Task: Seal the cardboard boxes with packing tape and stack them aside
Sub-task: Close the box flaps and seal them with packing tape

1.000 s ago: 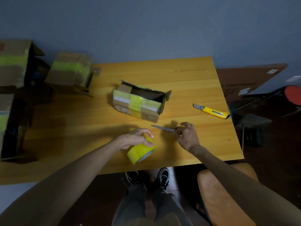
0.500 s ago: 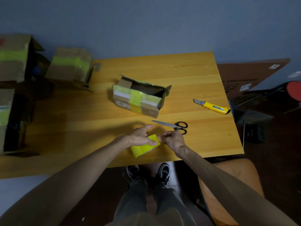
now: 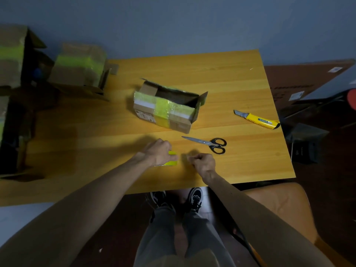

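I see a wooden tabletop (image 3: 240, 89) set against a plain blue-grey wall (image 3: 173, 20). The light is dim, and the floor (image 3: 327, 189) to the right looks dark. A brown board (image 3: 300, 78) lies right of the tabletop, and an orange-brown chair (image 3: 279, 205) stands at its near edge.

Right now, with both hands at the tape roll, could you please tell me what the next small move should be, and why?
Probably draw the right hand away to the right, pulling out a strip. The left hand grips the yellow tape roll, the right hand appears to pinch the tape end beside it, and the box beyond has its top open.
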